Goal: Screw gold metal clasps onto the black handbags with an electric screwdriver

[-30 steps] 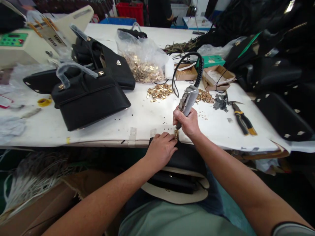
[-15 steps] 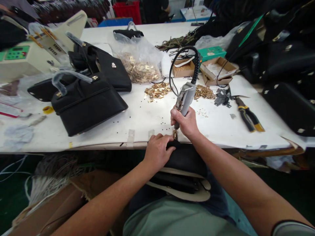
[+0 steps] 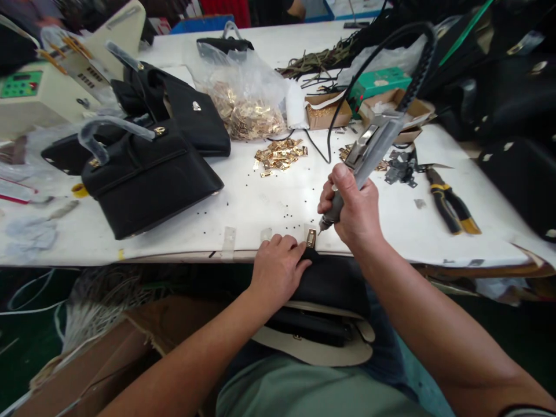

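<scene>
My right hand is wrapped round a grey electric screwdriver, tilted with its tip down and left, just above the table. Near that tip, a gold metal plate with a slot lies at the end of a black strap at the table's edge. My left hand is closed on the strap, thumb and fingers beside the plate. Below it, a black handbag with a pale lining rests open against my lap. Part of the strap is hidden under my fingers.
Gold plates lie in a pile behind a scatter of tiny black screws. Finished-looking black handbags stand at the left. Pliers and dark metal pieces lie at the right. A corded cable loops up from the screwdriver.
My right hand has lifted the screwdriver off the gold plate and swung it to the right, tilting it. My left hand stays on the strap.
</scene>
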